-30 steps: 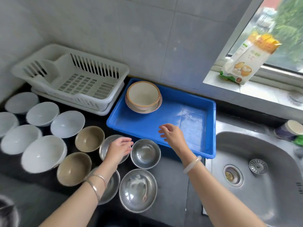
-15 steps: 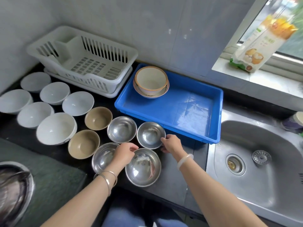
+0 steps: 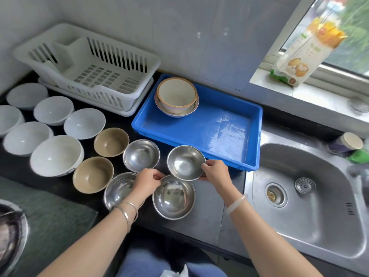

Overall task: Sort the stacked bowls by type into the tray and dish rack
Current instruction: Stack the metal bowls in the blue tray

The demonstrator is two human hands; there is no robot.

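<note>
Steel bowl (image 3: 186, 162) now lifted, right hand (image 3: 214, 172) gripping

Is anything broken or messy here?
Nothing is spilled or broken. The blue tray has pale criss-cross scratches on its floor. The steel bowl in the right hand overlaps a second steel bowl.

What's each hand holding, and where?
Right hand pinches the small round steel bowl by its right rim. Left hand seems to pinch the front steel bowl at its far-left rim.

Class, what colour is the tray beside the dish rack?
The tray is blue; head view.
</note>
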